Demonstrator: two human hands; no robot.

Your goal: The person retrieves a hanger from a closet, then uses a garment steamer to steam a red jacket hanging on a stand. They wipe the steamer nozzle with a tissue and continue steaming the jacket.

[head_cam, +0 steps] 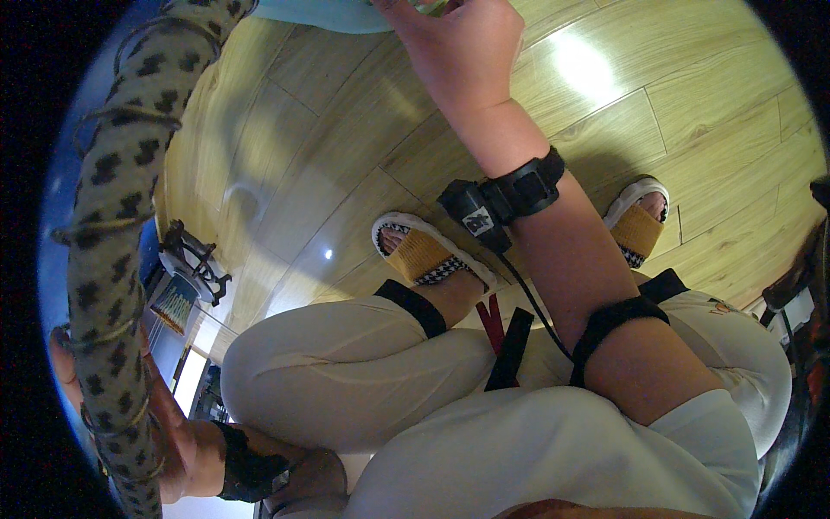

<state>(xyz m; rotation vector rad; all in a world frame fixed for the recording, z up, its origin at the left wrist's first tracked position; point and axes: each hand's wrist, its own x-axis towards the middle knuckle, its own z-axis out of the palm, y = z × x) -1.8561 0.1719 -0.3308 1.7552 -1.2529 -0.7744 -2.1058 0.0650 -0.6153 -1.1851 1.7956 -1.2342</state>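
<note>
My right hand [463,45] is at the top edge with its fingers curled. It is beside a pale blue sheet-like thing [331,14], and a bit of something green shows by the thumb. The frame cuts off the fingertips, so the grip is unclear. At the lower left is my left hand [170,422], fingers spread to either side of a long, dark-spotted, cloth-like roll [107,259] wound with thin cord. The roll hides the palm, and I cannot tell whether the hand holds it or lies behind it.
A black strapped device [480,214] with a cable sits on my right forearm. A dark-legged stand [194,263] is at left near a blue surface [55,194]. My slippered feet [428,253] rest on the wood-look floor [324,143]. Dark equipment [794,285] lines the right edge.
</note>
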